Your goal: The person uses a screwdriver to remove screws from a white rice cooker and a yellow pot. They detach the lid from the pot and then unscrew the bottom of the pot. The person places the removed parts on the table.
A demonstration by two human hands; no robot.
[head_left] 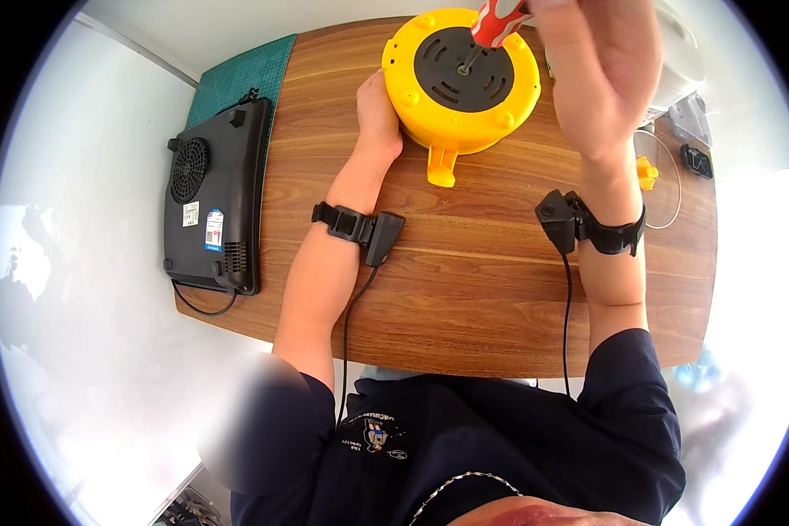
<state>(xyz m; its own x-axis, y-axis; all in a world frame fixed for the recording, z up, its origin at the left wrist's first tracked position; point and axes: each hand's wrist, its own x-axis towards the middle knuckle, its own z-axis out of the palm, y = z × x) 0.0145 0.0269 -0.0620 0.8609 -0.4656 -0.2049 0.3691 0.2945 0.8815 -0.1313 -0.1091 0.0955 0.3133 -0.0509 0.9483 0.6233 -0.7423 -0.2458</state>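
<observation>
A round yellow appliance housing (399, 99) lies with its underside up at the far middle of the table. Its black slotted disc (438, 54) has a screw at the centre, and a yellow tab (442, 167) sticks out toward me. Against the housing's left side rests my left hand (380, 117), closed on its edge with some fingers hidden. My right hand (609, 74), above the right side, grips a screwdriver (498, 22) by its red and white handle. The screwdriver's shaft slants down to the central screw. Part of the handle and the right fingertips are cut off by the top edge.
At the left a black induction cooker (215, 197) leans bottom outward, beside a green cutting mat (237, 79). Behind my right hand stands a white appliance (678, 61). A small yellow part (646, 174), a white cord (678, 188) and a black piece (696, 161) lie at the right.
</observation>
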